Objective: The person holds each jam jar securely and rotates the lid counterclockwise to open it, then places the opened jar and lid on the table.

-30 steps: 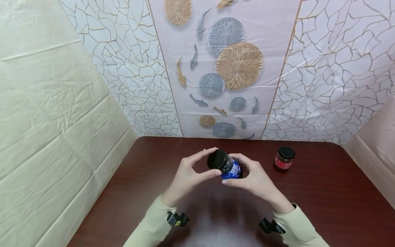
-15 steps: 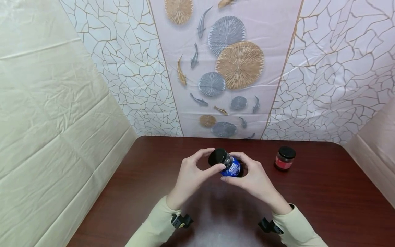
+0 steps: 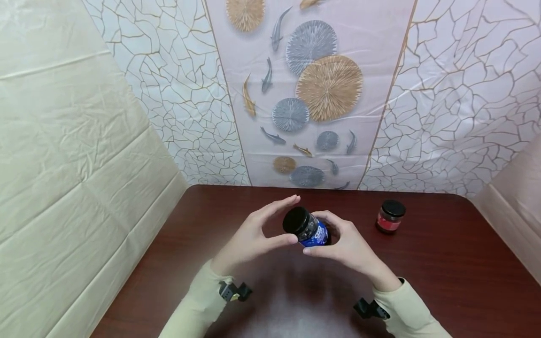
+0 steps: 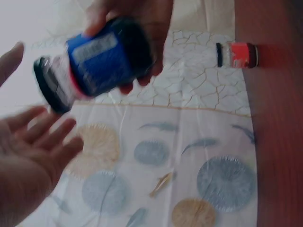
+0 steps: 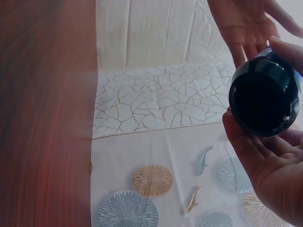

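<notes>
Dark reddish-brown desk (image 3: pixel 448 267), its far edge meeting a printed backdrop (image 3: pixel 291 94). The left hand (image 3: pixel 252 238) is free of any grip, fingers extended beside the black lid; thumb contact cannot be told. The right hand (image 3: pixel 350 240) grasps the blue-labelled jar (image 3: pixel 316 233), tilted, lid toward the left hand, above the desk midway between its side edges; its white lettering is illegible. A red-labelled jar (image 3: pixel 389 220), its print unreadable, stands upright near the far right corner.

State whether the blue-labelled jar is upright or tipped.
Tipped: the right hand holds the blue-labelled jar slanted, its black lid toward the left hand.
</notes>
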`<state>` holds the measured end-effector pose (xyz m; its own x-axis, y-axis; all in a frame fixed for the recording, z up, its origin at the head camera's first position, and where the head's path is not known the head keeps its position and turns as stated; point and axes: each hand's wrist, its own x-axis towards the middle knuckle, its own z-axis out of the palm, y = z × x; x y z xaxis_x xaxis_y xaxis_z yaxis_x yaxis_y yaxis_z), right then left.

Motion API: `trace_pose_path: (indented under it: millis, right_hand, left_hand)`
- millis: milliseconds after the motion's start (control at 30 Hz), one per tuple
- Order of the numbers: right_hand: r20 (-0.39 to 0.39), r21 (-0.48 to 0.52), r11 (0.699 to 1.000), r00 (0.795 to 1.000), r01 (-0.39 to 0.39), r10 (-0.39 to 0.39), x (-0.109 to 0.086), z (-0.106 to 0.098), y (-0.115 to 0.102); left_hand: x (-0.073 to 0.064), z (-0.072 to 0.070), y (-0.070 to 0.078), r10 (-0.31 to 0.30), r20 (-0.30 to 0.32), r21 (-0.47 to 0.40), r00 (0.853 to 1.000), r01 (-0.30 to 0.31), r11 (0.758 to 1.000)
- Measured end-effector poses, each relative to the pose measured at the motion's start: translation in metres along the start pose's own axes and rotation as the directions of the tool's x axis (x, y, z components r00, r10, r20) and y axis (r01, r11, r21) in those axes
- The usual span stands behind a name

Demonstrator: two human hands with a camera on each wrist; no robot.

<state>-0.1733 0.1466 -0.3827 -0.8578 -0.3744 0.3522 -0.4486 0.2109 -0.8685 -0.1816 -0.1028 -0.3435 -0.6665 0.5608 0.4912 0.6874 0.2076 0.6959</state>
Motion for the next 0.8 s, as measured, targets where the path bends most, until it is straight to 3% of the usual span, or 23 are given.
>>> trace_pose_path:
  millis: [133, 300, 433, 800]
  right_hand:
    - [0.039, 0.027, 1.000, 0.999, -0.005, 0.004, 0.000, -0.001, -0.001]
    - [0.070, 0.034, 0.999, 0.997, -0.016, 0.013, 0.001, -0.001, -0.001]
    - [0.077, 0.037, 0.999, 0.997, -0.011, 0.008, 0.001, -0.001, -0.001]
    - [0.073, 0.002, 1.000, 0.997, -0.005, 0.005, 0.001, -0.001, 0.001]
  left_hand:
    - [0.000, -0.012, 0.000, 0.061, 0.126, 0.039, 0.990, -0.066, 0.997]
    - [0.000, -0.019, 0.002, 0.102, 0.186, 0.086, 0.977, -0.119, 0.989]
    - [-0.001, -0.019, 0.004, 0.113, 0.172, 0.119, 0.979, -0.135, 0.984]
    - [-0.003, -0.010, 0.003, 0.129, 0.048, 0.230, 0.990, -0.137, 0.964]
